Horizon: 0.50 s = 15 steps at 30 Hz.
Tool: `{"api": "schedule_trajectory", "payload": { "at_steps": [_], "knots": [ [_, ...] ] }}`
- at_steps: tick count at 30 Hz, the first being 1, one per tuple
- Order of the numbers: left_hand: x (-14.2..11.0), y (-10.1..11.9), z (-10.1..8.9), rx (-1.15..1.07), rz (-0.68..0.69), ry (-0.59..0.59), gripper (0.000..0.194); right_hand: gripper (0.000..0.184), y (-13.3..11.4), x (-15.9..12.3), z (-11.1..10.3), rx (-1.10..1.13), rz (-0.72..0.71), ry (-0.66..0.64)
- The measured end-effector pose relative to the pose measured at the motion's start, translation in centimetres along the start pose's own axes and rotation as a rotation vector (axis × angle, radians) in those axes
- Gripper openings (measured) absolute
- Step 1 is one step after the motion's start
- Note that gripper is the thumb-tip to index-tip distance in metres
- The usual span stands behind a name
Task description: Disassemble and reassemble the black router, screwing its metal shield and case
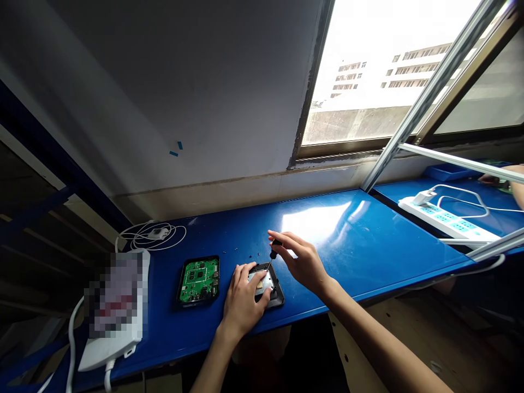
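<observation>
My right hand (306,265) is closed around a small screwdriver (275,250) with a black handle. The screwdriver's thin shaft points down at a silver metal plate (267,280) inside a black plastic cover (279,296). Lying over the left part of this cover, my left hand (242,300) holds it against the blue table, its thumb and fingers on the plate and edge. To the left lies a black open case with a green circuit board (200,278). Several tiny screws (250,256) are scattered beyond the cover.
On the left stands a white power strip (141,305), its top partly pixelated. A coiled white cable (159,234) lies behind it. Beyond a metal frame post (393,147) at right are another power strip (446,218), a blue tray (450,171) and another person's arm (513,174).
</observation>
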<state>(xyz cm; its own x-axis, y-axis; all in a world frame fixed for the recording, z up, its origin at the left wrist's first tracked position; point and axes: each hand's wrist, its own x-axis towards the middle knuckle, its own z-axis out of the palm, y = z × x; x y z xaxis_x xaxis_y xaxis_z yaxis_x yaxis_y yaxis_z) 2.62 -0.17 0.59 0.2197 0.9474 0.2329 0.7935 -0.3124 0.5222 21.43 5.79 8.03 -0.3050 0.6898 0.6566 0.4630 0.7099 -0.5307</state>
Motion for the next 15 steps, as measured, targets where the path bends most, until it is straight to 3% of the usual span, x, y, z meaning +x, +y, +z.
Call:
{"api": "schedule_trajectory", "payload": {
  "at_steps": [8, 15],
  "knots": [
    [0.0, -0.1, 0.1, 0.019, 0.023, 0.015, 0.037, 0.034, -1.8, 0.1, 0.6, 0.025, -0.043, -0.031],
    [-0.1, -0.5, 0.6, 0.042, 0.039, 0.039, 0.035, 0.033, -1.5, 0.3, 0.7, -0.025, -0.006, 0.006]
  ]
}}
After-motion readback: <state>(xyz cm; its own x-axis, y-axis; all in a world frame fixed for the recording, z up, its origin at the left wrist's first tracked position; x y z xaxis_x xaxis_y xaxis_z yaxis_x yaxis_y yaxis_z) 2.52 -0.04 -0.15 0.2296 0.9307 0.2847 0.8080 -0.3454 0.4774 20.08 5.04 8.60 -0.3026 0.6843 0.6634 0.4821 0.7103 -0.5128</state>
